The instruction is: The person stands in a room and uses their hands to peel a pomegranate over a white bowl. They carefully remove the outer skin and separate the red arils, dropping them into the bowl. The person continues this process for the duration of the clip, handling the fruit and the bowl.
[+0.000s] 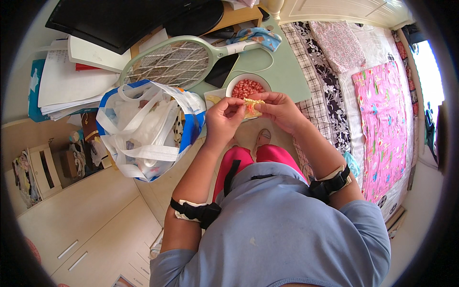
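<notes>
A yellowish piece of pomegranate rind (251, 107) with a little red on it is held between my two hands, at the near rim of a white bowl. My left hand (226, 114) pinches its left side with thumb and fingertips. On the other side, my right hand (279, 109) grips it with the thumb in front. Red pomegranate seeds (246, 88) lie in the white bowl (267, 85) just beyond the fingers. Left of the bowl, another pale yellow piece (214, 99) rests on a light surface, partly hidden by my left hand.
An electric mosquito swatter (168, 61) and a black smartphone (221, 70) lie on the green tabletop (292, 77). A large blue and white bag (143, 132) stands at the left. Behind are a monitor (118, 21) and papers (71, 80); a bed with a pink cloth (382, 125) is right.
</notes>
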The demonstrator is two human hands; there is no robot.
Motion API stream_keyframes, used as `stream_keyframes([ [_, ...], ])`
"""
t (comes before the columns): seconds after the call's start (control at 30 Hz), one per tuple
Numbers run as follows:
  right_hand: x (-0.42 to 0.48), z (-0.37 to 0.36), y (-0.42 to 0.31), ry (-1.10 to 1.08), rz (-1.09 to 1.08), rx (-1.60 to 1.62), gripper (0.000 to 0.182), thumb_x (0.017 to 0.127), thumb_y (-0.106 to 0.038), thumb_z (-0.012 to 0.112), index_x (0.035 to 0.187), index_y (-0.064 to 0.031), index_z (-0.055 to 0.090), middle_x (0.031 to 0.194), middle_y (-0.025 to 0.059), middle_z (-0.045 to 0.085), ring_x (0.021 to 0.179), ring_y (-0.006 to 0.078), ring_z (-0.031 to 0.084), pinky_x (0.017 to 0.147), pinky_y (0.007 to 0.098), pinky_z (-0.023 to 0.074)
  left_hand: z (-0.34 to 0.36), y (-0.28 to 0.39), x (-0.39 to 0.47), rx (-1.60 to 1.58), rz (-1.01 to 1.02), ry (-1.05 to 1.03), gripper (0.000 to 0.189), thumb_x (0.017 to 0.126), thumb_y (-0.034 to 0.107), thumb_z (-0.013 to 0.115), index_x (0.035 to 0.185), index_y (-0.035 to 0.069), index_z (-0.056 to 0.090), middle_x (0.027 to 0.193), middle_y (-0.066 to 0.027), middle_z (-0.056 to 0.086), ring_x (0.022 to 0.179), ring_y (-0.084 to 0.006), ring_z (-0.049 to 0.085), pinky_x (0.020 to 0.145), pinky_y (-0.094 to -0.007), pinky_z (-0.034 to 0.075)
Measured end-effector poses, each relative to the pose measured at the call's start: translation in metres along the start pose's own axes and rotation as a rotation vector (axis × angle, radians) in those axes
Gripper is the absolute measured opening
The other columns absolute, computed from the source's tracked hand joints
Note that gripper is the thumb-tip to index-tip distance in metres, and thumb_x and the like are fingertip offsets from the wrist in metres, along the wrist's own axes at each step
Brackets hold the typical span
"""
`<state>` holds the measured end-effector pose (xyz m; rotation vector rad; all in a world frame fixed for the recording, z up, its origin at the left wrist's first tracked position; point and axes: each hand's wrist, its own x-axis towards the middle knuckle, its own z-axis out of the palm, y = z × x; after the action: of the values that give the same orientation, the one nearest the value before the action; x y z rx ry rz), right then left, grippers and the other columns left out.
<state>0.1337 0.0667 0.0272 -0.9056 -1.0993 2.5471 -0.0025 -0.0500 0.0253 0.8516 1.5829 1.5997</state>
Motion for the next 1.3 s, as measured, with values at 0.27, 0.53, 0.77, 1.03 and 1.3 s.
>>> stream_keyframes([
  [0.27,0.005,-0.001,0.007,0.021,0.008,-0.016,0.025,0.082,-0.006,0.061,0.105,0.0020,0.058,0.096,0.0076,0.061,0.084,0.0146,0.061,0.074,0.0240,0.0504,-0.003,-0.009,-0.002,0.117,0.048,0.019,0.011,0.080,0.006,0.062,0.088,-0.001,0.059,0.077,-0.0057,0.064,0.071,-0.0100,0.062,0.064,-0.0222,0.050],
  [0.53,0.024,-0.005,0.022,0.172,0.012,-0.162,0.024,0.084,-0.006,0.059,0.106,0.0026,0.057,0.097,0.0082,0.061,0.085,0.0143,0.060,0.075,0.0246,0.0511,-0.013,-0.044,-0.005,-0.205,-0.394,0.251,0.017,0.087,0.017,0.058,0.095,0.003,0.053,0.084,-0.0057,0.059,0.071,-0.0135,0.062,0.059,-0.0233,0.051],
  [0.77,0.032,-0.012,0.031,0.192,0.002,-0.170,0.024,0.083,-0.005,0.059,0.105,0.0047,0.057,0.097,0.0102,0.061,0.085,0.0164,0.061,0.077,0.0262,0.0520,-0.032,-0.108,-0.021,-0.546,-0.747,0.555,0.008,0.087,0.016,0.056,0.085,0.009,0.054,0.076,-0.0003,0.058,0.064,-0.0099,0.057,0.055,-0.0211,0.047],
  [1.03,0.028,-0.015,0.031,0.182,0.017,-0.192,0.024,0.084,-0.005,0.059,0.106,0.0044,0.056,0.099,0.0105,0.060,0.088,0.0173,0.061,0.080,0.0271,0.0514,-0.022,-0.103,-0.013,-0.482,-0.746,0.660,0.008,0.088,0.016,0.054,0.089,0.008,0.056,0.077,0.0008,0.058,0.063,-0.0086,0.056,0.052,-0.0193,0.042],
  [1.3,0.021,-0.010,0.024,0.119,-0.003,-0.039,0.026,0.084,-0.007,0.059,0.109,0.0007,0.055,0.101,0.0075,0.060,0.090,0.0161,0.060,0.081,0.0277,0.0507,-0.021,-0.090,-0.022,-0.306,-0.670,0.476,0.023,0.084,0.016,0.057,0.104,0.004,0.054,0.088,-0.0030,0.059,0.070,-0.0112,0.059,0.056,-0.0189,0.044],
])
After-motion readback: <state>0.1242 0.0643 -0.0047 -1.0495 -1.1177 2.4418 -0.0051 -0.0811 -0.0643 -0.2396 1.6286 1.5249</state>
